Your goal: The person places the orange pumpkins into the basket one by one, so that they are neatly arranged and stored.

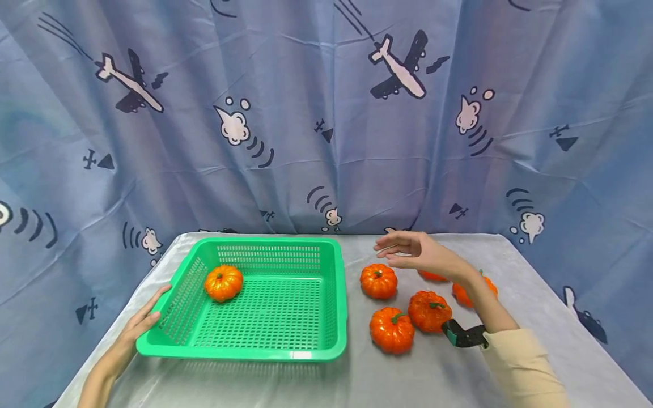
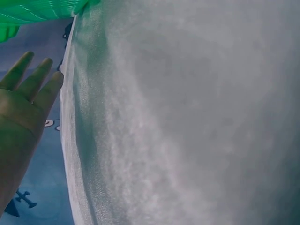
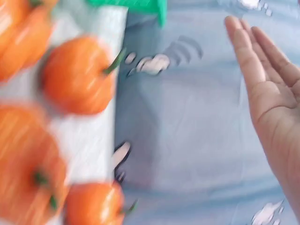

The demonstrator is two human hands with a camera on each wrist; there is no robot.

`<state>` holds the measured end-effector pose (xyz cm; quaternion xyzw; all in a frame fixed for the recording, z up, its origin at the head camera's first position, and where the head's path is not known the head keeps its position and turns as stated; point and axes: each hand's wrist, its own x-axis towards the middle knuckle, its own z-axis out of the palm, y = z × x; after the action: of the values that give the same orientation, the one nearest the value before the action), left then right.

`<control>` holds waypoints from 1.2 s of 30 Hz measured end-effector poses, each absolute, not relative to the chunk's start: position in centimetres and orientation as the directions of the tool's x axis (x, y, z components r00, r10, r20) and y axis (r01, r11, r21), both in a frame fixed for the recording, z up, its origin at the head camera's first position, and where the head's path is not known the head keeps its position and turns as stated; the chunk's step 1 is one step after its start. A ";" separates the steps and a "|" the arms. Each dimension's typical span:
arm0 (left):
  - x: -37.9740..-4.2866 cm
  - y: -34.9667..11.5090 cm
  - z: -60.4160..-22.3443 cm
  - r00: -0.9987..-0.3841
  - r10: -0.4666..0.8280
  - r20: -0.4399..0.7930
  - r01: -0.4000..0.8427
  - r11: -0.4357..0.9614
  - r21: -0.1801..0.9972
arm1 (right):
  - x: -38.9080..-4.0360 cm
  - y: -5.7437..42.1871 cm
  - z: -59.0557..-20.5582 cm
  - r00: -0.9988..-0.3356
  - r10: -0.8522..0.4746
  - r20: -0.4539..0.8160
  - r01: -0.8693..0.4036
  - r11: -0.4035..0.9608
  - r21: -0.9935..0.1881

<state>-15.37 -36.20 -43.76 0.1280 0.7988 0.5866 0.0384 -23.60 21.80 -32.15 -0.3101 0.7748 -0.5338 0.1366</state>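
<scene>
My left hand (image 1: 131, 333) is at the left side of a green plastic basket (image 1: 334, 306), its straight fingers along the outer rim. In the left wrist view that hand (image 2: 28, 98) shows spread fingers below the basket. One small orange pumpkin (image 1: 224, 283) lies inside the basket, toward its left wall. Off to the right, my right hand (image 1: 423, 253) hovers over the table with nothing in it, thumb apart from the fingers. Closest beneath it is a pumpkin (image 1: 378, 281) beside the basket. The right wrist view shows the palm (image 3: 276, 103) and extended fingers.
Several more pumpkins stand right of the basket: one near the front (image 1: 391, 331), a darker one (image 1: 429, 312), and others partly hidden behind my right forearm. A white cloth covers the table (image 1: 530, 340). Behind it hangs a blue curtain (image 1: 285, 113) with airplane prints.
</scene>
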 end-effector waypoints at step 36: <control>-15.5 -36.3 -44.3 -0.946 0.285 0.153 0.219 0.218 0.951 | -17.3 36.1 -45.8 -0.700 -0.714 -0.004 0.125 -0.117 -0.985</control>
<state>-15.51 -36.28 -44.32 0.1614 0.7799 0.6041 0.0271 -17.35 36.09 -45.75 -0.2478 0.5942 -0.7051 0.2973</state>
